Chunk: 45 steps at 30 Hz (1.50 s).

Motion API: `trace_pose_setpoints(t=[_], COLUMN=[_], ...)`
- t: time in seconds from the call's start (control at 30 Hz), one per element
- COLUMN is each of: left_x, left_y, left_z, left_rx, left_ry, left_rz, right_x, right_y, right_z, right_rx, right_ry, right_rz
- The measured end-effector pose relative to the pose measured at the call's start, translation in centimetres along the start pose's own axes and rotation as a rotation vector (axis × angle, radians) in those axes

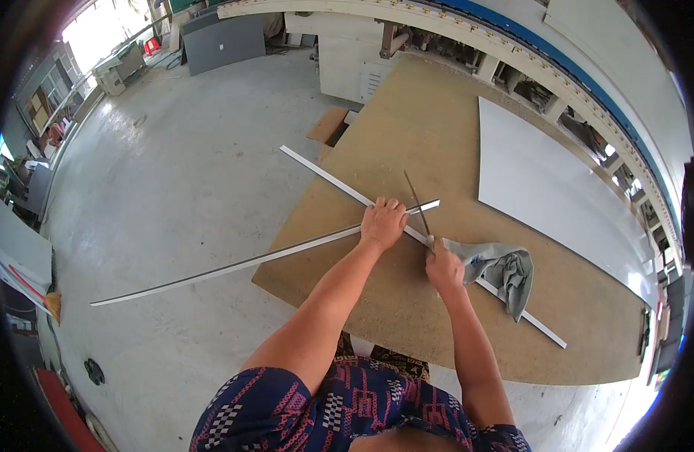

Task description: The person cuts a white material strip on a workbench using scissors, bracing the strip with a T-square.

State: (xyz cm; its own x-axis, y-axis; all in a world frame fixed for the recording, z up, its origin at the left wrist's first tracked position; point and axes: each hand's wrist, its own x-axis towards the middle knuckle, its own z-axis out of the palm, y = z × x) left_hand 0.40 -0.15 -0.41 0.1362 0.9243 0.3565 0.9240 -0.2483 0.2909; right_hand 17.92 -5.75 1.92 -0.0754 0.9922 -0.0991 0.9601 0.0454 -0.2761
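Two long, narrow white strips cross on the brown board. One strip (pixel 234 264) has a dark edge and juts far out to the left over the floor; the other strip (pixel 324 175) runs diagonally beneath. My left hand (pixel 385 221) is closed over the crossing, gripping the dark-edged strip near its right end. In my right hand (pixel 444 265) is a long, thin file (pixel 417 200), held by its handle, its blade pointing up and away across the strip's end. Beside my right hand a crumpled grey cloth (pixel 505 273) lies over the diagonal strip.
The brown board (pixel 407 309) forms the worktop. A large white panel (pixel 558 184) lies on it at right, by a long machine (pixel 347 53). An open cardboard box (pixel 330 126) stands on the floor behind the board. A broom (pixel 53 305) is at far left.
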Motion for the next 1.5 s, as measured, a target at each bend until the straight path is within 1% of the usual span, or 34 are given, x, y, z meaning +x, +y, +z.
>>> trace_pose_setpoints(t=[0.17,0.27,0.37,0.47,0.57,0.67,0.77,0.87,0.97,1.1,1.17,1.23,1.3,1.4,1.47,1.5], left_x=[0.0,0.1,0.1,0.0,0.0,0.1,0.1,0.1,0.0,0.0,0.0,0.0,0.0,0.2,0.0,-0.1], left_y=[-0.2,-0.2,-0.1,0.0,0.1,-0.1,-0.3,-0.2,-0.2,0.0,-0.1,-0.1,-0.2,-0.1,-0.2,-0.1], left_z=[0.2,0.3,0.2,-0.1,-0.4,0.2,0.5,0.1,0.5,0.4,0.3,0.1,0.1,0.1,0.0,0.0], left_rx=[0.0,-0.001,0.012,0.019,-0.004,0.007,-0.018,-0.006,0.018,0.031,0.025,-0.005,-0.006,0.013,0.003,0.007], left_ry=[0.025,0.007,-0.022,0.016,0.003,0.005,0.018,-0.007,0.023,0.01,0.012,0.004,-0.008,-0.006,0.018,0.015], left_rz=[0.007,0.005,-0.005,0.007,-0.006,-0.007,-0.003,0.004,0.013,0.004,-0.003,-0.003,-0.004,0.005,0.021,0.018], right_x=[-4.9,-3.5,0.7,2.4,-0.3,-3.8,-4.7,-2.2,1.2,0.8,-1.4,-4.1,-4.9,-4.1,-1.5,-0.2], right_y=[1.7,1.4,0.2,-0.2,0.2,1.5,2.0,1.4,0.1,-0.1,1.1,2.1,2.4,2.1,0.7,0.2], right_z=[-0.8,-0.9,-0.1,0.6,0.3,0.0,-0.3,-0.4,0.1,0.3,0.4,0.4,0.3,-0.2,-0.6,-0.3], right_rx=[-0.004,-0.029,0.011,0.007,0.015,-0.015,-0.021,-0.02,-0.004,-0.001,-0.001,0.014,0.025,0.019,0.001,0.011], right_ry=[-0.043,-0.003,0.056,0.082,0.074,0.016,0.026,0.043,0.054,0.052,0.019,0.036,0.041,0.027,0.005,0.033], right_rz=[0.035,0.009,-0.064,-0.069,-0.053,0.008,0.011,-0.03,-0.059,-0.034,-0.013,-0.019,-0.022,-0.018,-0.012,-0.03])
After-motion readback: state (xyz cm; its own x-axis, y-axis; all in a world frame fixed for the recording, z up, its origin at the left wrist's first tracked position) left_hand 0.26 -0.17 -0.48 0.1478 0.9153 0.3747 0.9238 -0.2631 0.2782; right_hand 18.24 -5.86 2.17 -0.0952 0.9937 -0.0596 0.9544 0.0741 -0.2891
